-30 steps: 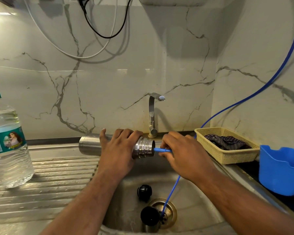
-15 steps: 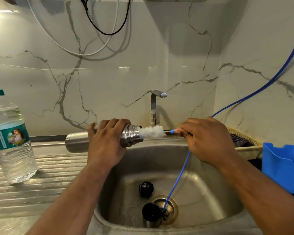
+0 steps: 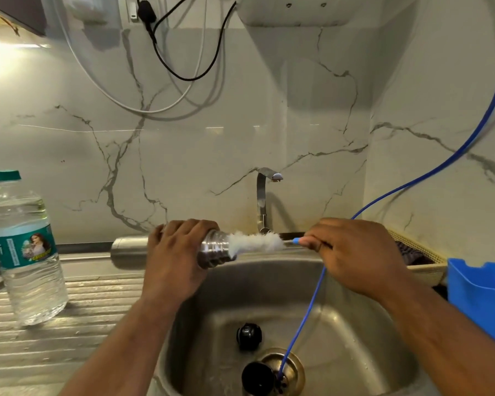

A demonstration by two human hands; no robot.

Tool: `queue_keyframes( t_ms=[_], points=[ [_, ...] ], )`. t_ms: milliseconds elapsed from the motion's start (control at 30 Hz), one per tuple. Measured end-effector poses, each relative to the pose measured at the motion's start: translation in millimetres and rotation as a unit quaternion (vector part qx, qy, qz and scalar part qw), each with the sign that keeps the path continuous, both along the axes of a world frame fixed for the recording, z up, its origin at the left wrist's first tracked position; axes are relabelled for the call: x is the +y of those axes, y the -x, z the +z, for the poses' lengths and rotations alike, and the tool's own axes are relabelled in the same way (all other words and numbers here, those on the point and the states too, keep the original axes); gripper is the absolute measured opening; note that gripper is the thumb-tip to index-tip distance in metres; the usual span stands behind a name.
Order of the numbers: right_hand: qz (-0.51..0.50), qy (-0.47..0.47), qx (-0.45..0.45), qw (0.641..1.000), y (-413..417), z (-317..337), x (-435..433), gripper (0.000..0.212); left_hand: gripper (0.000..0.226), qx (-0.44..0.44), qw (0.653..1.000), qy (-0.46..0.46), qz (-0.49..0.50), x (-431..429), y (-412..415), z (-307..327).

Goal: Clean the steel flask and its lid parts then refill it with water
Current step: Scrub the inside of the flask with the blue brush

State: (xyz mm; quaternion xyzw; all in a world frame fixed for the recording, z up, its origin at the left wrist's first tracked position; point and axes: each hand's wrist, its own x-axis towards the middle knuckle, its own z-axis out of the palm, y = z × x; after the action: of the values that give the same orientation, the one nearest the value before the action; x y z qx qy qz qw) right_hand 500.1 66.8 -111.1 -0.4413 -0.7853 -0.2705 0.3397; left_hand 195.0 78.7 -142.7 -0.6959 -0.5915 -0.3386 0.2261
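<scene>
The left hand [image 3: 177,261] is wrapped round the cylindrical brushed-steel flask [image 3: 129,251], held level over the rim of the stainless-steel sink [image 3: 340,324], mouth pointing right. The right hand [image 3: 357,252] pinches the blue handle of the white fluffy bottle brush [image 3: 255,242], whose head is mostly outside the mouth. A jerky pull could flick dirty water about, and a wet grip might let the flask drop onto the round black lid parts [image 3: 249,337] lying in the basin. The flask looks dull silver with a ridged, threaded neck.
</scene>
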Motion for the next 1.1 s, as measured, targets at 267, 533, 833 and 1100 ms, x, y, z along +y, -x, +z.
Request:
queue_keyframes(
  t_ms=[267,533,833,1100],
  points=[
    [0.026,0.0,-0.019,0.999,10,-9,4,0.027,0.078,0.014,0.998,0.028,-0.063,-1,-30,0],
    [0.068,-0.047,-0.018,0.996,18,-5,-3,0.02,0.069,-0.006,0.999,0.012,-0.05,-10,-31,-1],
    [0.016,-0.097,0.054,0.994,-8,10,-7,0.01,0.072,-0.075,0.997,0.031,-0.004,-1,-11,-1],
    [0.024,-0.086,-0.002,0.996,17,-6,-3,0.01,0.071,-0.073,0.991,0.043,-0.102,-4,-46,-2]
  ],
)
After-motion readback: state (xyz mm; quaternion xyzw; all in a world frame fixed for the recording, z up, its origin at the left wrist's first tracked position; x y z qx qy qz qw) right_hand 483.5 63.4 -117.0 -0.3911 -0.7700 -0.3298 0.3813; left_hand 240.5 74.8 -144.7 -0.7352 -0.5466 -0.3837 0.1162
